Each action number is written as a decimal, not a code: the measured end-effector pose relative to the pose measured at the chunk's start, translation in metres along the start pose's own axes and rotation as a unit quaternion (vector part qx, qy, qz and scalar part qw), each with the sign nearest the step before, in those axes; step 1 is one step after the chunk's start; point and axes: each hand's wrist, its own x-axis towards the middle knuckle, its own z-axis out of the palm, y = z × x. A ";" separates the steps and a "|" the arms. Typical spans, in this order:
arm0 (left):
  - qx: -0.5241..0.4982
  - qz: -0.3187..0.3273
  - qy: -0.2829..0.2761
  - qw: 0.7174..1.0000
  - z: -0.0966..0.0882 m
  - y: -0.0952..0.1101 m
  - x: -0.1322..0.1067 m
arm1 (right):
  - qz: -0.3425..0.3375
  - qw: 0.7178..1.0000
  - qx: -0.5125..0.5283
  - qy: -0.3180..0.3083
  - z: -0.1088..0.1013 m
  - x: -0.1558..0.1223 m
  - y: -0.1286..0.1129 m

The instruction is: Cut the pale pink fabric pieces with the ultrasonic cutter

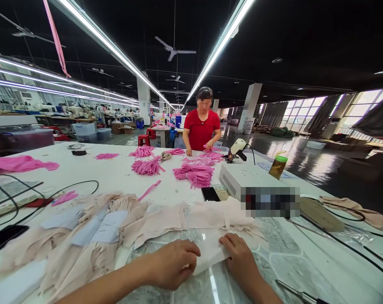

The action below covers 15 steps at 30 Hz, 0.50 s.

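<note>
My left hand [175,262] and my right hand [240,258] both rest on a small pale beige fabric piece [210,251] at the near edge of the table [305,270], fingers curled over its two ends and pinching it. Just beyond the hands lies a spread of beige fabric pieces [191,217]. To the left sits a heap of the same beige fabric with white paper labels [96,230] on it.
A person in a red shirt [201,126] works at the far side among pink strap bundles [194,173]. A white box machine [246,179], a black phone [209,194], a green-capped bottle [278,164], black cables [36,198] and scissors [302,293] lie on the table.
</note>
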 end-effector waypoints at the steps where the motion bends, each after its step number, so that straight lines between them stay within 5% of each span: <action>1: 0.004 0.008 -0.007 1.000 -0.001 0.001 -0.008 | -0.012 1.000 0.010 -0.016 -0.006 -0.009 -0.002; 9: 0.115 -0.005 -0.074 0.991 -0.014 -0.003 -0.043 | -0.101 0.992 0.055 -0.047 -0.052 -0.069 -0.012; 15: 0.143 -0.002 -0.049 0.988 0.004 0.011 -0.013 | -0.077 0.994 0.077 -0.028 -0.070 -0.085 0.015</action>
